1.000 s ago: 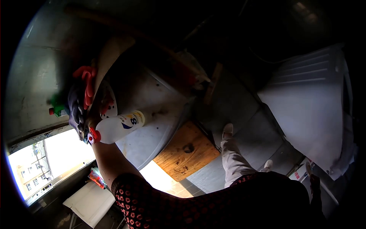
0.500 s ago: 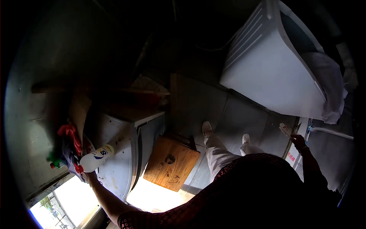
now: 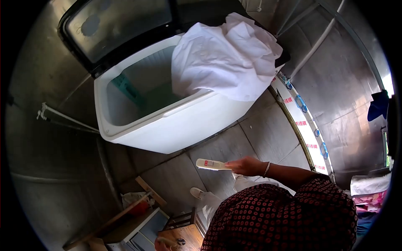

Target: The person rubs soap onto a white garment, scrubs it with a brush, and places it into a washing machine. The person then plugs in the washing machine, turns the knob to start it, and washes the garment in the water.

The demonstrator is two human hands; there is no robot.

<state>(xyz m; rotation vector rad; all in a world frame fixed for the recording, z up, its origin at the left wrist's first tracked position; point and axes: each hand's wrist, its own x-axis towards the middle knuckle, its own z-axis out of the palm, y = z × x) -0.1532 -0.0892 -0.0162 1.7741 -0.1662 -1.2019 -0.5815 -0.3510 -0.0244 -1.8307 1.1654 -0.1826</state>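
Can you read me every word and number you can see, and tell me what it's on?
"不锈钢": red print, repeated along the white strip by the metal wall.
Red marking on the brush in the right hand: too small to read.
I can't read any other words or numbers.

Brush (image 3: 210,164), partly hidden by right hand (image 3: 247,166)
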